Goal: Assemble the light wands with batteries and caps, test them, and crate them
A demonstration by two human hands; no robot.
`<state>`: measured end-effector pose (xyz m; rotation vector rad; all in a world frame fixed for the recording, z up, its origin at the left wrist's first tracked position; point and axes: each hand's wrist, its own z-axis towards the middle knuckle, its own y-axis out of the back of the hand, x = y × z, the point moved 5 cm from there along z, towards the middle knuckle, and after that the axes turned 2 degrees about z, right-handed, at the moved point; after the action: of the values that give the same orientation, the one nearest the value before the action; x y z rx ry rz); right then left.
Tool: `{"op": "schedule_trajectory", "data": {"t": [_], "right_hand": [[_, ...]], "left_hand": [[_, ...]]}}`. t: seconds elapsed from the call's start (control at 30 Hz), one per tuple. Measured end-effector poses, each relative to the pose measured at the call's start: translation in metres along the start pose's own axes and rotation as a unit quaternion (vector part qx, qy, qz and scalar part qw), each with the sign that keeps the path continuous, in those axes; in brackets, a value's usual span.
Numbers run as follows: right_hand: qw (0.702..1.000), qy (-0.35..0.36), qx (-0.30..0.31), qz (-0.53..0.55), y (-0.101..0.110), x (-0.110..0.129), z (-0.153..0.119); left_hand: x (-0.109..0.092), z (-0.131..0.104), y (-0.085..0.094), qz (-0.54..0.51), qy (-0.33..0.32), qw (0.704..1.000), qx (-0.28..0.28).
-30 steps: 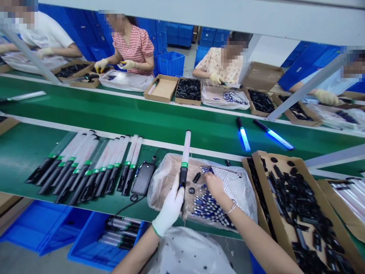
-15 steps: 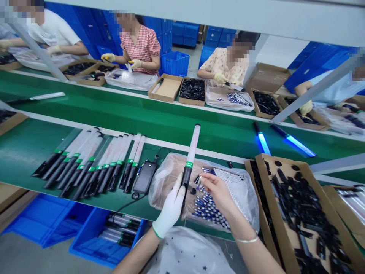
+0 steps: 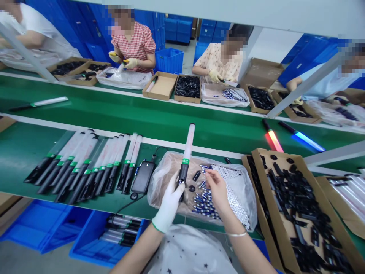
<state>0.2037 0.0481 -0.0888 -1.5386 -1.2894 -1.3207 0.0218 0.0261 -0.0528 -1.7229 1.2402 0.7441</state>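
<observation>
My left hand, in a white glove, is wrapped round the black handle of a light stick. The stick points up and away, with a pale tube, a green band and a dark end cap. My bare right hand is over the batteries, thumb and fingers pinched together; what lies between the fingertips is too small to make out. Between my hands, a small black cylindrical part and a round black cap rest in the plastic-lined tray.
Finished-looking light sticks lie in a row at left, beside a black power bank. A cardboard box of black parts stands at right. Beyond, a green belt carries a red-lit stick and a blue-lit one. Co-workers sit opposite.
My right hand has moved slightly right and up from the loose batteries. The left hand has tilted and lowered the light stick a little. One lit stick on the belt changed from blue to red.
</observation>
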Motion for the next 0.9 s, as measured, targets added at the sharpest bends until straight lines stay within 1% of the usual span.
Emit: {"op": "schedule_trajectory", "data": {"t": [0.03, 0.07, 0.1, 0.13, 0.2, 0.27, 0.33, 0.37, 0.4, 0.43, 0.47, 0.5, 0.53, 0.57, 0.67, 0.7, 0.73, 0.8, 0.9], "right_hand": [[0.997, 0.005, 0.014, -0.07, 0.011, -0.009, 0.009], [0.988, 0.018, 0.041, -0.147, 0.019, -0.017, 0.016], [0.971, 0.038, 0.079, -0.224, 0.023, -0.025, 0.021], [0.946, 0.065, 0.123, -0.293, 0.023, -0.031, 0.023], [0.886, 0.124, 0.204, -0.397, 0.015, -0.04, 0.021], [0.824, 0.162, 0.26, -0.477, 0.004, -0.044, 0.015], [0.771, 0.174, 0.284, -0.543, -0.006, -0.046, 0.011], [0.751, 0.179, 0.288, -0.566, -0.01, -0.046, 0.011], [0.738, 0.185, 0.29, -0.581, -0.013, -0.046, 0.01], [0.73, 0.194, 0.288, -0.588, -0.016, -0.045, 0.01], [0.729, 0.205, 0.285, -0.587, -0.018, -0.044, 0.01], [0.736, 0.215, 0.278, -0.579, -0.019, -0.042, 0.01], [0.753, 0.221, 0.265, -0.56, -0.02, -0.039, 0.01], [0.781, 0.223, 0.244, -0.53, -0.02, -0.034, 0.009], [0.893, 0.199, 0.158, -0.372, -0.017, -0.011, 0.006], [0.922, 0.182, 0.137, -0.312, -0.017, -0.003, 0.003], [0.944, 0.166, 0.122, -0.259, -0.017, 0.006, 0.0], [0.967, 0.136, 0.11, -0.186, -0.02, 0.022, -0.006], [0.979, 0.12, 0.091, -0.138, -0.025, 0.041, -0.015]], "left_hand": [[0.002, 0.001, -0.001, -0.033, 0.027, 0.999, 0.017], [0.004, 0.001, -0.001, -0.06, 0.049, 0.996, 0.032], [0.005, 0.002, 0.0, -0.078, 0.066, 0.994, 0.042], [0.008, 0.002, 0.001, -0.091, 0.083, 0.991, 0.047], [0.013, 0.002, 0.004, -0.096, 0.118, 0.987, 0.051], [0.018, 0.001, 0.006, -0.09, 0.144, 0.984, 0.056], [0.021, 0.001, 0.008, -0.083, 0.153, 0.983, 0.058], [0.021, 0.001, 0.008, -0.08, 0.152, 0.983, 0.057], [0.021, 0.002, 0.009, -0.077, 0.15, 0.984, 0.055], [0.021, 0.002, 0.01, -0.073, 0.15, 0.985, 0.052], [0.02, 0.002, 0.01, -0.071, 0.148, 0.985, 0.05], [0.019, 0.001, 0.01, -0.07, 0.145, 0.986, 0.048], [0.017, 0.001, 0.011, -0.07, 0.141, 0.986, 0.046], [0.014, 0.0, 0.011, -0.07, 0.136, 0.987, 0.044], [0.008, -0.001, 0.012, -0.068, 0.124, 0.989, 0.039], [0.006, -0.001, 0.013, -0.067, 0.121, 0.99, 0.038], [0.005, -0.001, 0.013, -0.065, 0.119, 0.99, 0.037], [0.003, -0.001, 0.013, -0.058, 0.116, 0.991, 0.035], [0.003, 0.0, 0.012, -0.044, 0.112, 0.992, 0.03]]}}
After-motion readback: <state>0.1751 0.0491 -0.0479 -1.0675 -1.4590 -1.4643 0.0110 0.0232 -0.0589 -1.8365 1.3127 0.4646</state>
